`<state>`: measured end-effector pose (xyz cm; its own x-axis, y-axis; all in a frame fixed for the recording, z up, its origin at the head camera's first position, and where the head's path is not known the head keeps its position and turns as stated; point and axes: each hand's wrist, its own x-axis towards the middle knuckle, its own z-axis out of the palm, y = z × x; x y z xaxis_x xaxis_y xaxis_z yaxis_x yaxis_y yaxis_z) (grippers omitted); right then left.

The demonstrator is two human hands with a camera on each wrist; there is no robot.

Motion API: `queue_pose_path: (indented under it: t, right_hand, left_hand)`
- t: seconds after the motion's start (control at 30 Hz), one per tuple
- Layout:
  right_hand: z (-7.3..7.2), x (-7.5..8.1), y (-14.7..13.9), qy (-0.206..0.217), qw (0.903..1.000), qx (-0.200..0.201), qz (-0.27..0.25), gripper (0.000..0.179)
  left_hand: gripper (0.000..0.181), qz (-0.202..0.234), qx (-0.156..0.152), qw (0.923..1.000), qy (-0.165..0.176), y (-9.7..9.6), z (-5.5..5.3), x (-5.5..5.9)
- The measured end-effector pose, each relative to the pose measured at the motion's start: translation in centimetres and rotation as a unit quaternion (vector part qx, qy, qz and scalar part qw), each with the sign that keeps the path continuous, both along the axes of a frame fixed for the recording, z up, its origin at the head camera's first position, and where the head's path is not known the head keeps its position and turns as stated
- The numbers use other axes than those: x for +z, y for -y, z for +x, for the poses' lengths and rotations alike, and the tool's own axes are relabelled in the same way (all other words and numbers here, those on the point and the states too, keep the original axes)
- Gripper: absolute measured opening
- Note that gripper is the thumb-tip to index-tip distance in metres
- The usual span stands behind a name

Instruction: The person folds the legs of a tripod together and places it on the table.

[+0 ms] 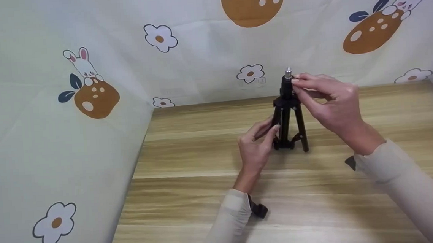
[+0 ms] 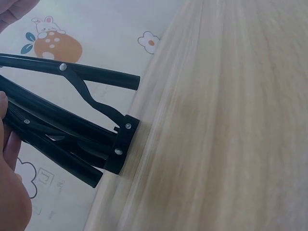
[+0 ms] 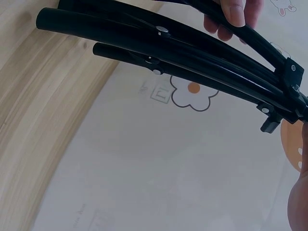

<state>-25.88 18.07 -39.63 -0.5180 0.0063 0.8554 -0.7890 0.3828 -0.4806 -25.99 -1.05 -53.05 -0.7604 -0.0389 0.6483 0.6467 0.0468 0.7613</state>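
Note:
A black tripod stand stands upright on the table with its legs only slightly spread. A silver tip caps its column. Low down, my left hand holds one leg between thumb and fingers; in the right wrist view, those fingers wrap that leg. My right hand pinches the top of the column just below the silver tip. Riveted braces join the legs to a lower bracket in the left wrist view. The right fingertips' far side is hidden.
The wood-grain table meets a pale backdrop printed with rabbits, orange fruit and flowers at the back and left. A black wrist-worn piece sticks out by the left sleeve, and another dark piece by the right sleeve.

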Motion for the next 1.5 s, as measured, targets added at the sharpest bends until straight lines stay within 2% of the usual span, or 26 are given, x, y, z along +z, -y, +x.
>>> queue_pose_path:
  t: [0.5, 0.8, 1.17, 1.33, 1.5]
  right_hand:
    - [0.1, -0.2, -0.1, -0.005, 0.9999, -0.01, 0.009, 0.029]
    - [0.1, -0.3, -0.1, 0.001, 1.0, -0.001, -0.002, 0.031]
    - [0.1, -0.2, 0.0, -0.009, 0.9999, -0.001, -0.005, 0.031]
    - [0.2, -0.2, 0.0, -0.009, 0.9999, -0.005, -0.005, 0.031]
    - [0.1, -0.3, -0.1, -0.005, 0.9999, -0.007, -0.007, 0.031]
  left_hand:
    - [0.026, -0.001, 0.006, 0.9999, -0.016, -0.3, -0.3, -0.1]
    - [0.026, 0.007, 0.004, 0.9999, 0.011, -0.4, -0.2, -0.1]
    - [0.025, 0.008, 0.005, 0.9999, 0.012, -1.0, -0.3, -0.2]
    - [0.024, 0.0, 0.011, 0.9999, 0.011, -1.1, -0.3, -0.2]
    - [0.025, -0.022, 0.025, 0.9994, -0.005, -1.1, -0.2, -0.1]
